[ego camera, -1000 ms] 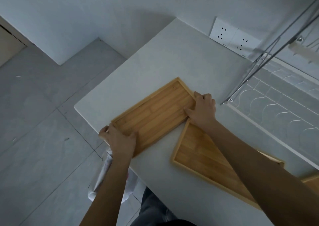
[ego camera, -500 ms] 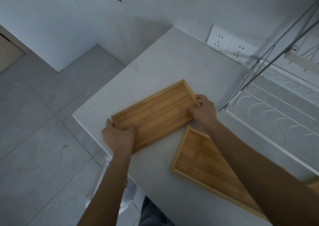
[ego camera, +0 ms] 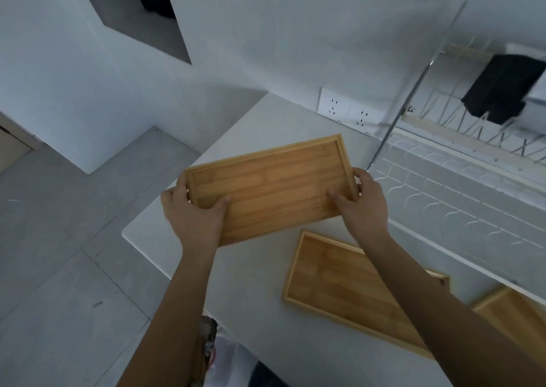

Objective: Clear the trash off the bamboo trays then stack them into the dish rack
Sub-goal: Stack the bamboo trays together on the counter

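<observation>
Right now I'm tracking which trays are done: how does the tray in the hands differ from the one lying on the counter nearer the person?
The held tray is gripped at both short ends by the left hand and right hand; the counter tray lies untouched. The right forearm covers part of the counter tray; the held tray shows nearly whole. Both are rectangular bamboo, with no trash visible.
</observation>
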